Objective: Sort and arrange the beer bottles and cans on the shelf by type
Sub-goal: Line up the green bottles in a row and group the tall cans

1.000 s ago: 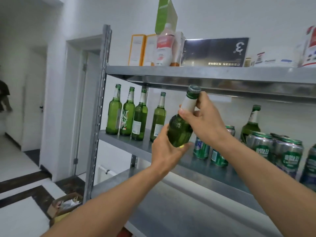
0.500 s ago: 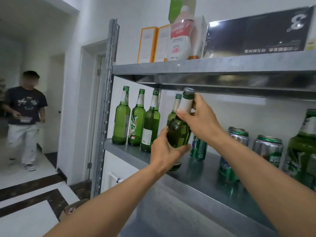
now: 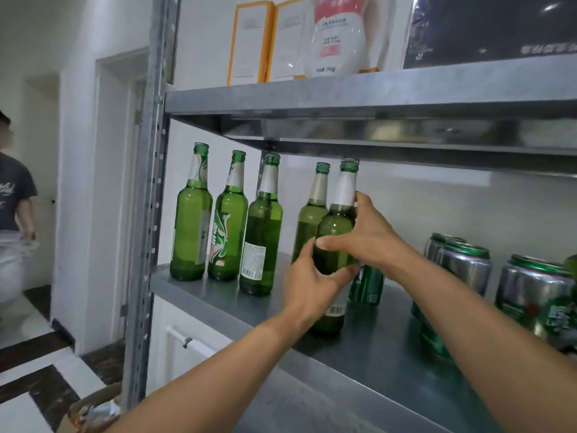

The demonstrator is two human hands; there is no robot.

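A green beer bottle with a white neck label stands upright on the steel shelf. Both hands hold it: my left hand wraps its lower body from the front, and my right hand grips its shoulder from the right. Just behind it stands another green bottle. Three more green bottles line up to the left. A small green can sits right of the held bottle, partly hidden by my right wrist. Silver and green cans stand further right.
The upper shelf hangs low over the bottle caps and carries boxes and a white pouch. The rack's upright post bounds the left end. A person stands in the doorway at far left. A cardboard box lies on the floor.
The held bottle went from tilted in the air to upright on the shelf, in front of the fourth bottle. My right hand slid from its neck down to its shoulder.
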